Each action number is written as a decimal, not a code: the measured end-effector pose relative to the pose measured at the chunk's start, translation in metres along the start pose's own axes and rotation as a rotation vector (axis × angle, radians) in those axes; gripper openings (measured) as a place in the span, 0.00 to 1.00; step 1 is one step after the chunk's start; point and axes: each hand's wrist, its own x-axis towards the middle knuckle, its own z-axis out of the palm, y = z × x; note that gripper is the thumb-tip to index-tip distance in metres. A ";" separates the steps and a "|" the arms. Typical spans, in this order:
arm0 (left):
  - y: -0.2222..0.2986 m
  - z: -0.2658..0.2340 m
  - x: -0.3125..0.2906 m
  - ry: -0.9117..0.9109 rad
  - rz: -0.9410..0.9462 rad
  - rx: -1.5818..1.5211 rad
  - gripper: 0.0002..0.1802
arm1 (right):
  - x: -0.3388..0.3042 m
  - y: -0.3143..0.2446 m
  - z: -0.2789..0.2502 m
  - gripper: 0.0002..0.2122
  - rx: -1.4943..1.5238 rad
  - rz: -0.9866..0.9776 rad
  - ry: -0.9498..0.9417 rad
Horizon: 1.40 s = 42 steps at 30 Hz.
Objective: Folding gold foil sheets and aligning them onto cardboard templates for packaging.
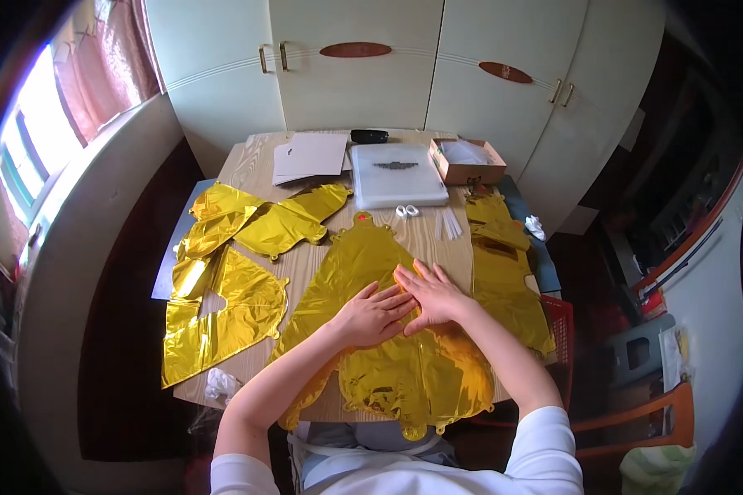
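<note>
foil piece [351, 268], gold, flat, tabbed at its far end: one, lying at the middle of the wooden surface [248, 169]. left hand [374, 317] and right hand [434, 299]: both laid open on the foil piece, palms down, grasping nothing (the left meets the right). other gold foil [243, 305]: at left, and along the right edge. beyond: pale cards [312, 157]; clear bags [399, 183], stacked; cardboard box [475, 174], open, beside the bags.
</note>
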 end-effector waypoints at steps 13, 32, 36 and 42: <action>-0.003 0.001 -0.002 0.054 0.017 0.029 0.27 | -0.054 -0.030 0.027 0.32 -0.053 -0.137 0.406; -0.003 0.002 -0.004 0.066 0.025 0.094 0.45 | -0.247 -0.068 0.073 0.22 0.206 0.545 0.606; -0.003 0.002 -0.005 0.070 0.014 0.073 0.46 | -0.255 -0.087 0.090 0.14 0.387 0.783 0.791; -0.004 0.002 -0.005 0.065 0.016 0.080 0.46 | -0.251 -0.112 0.095 0.12 1.235 0.855 0.536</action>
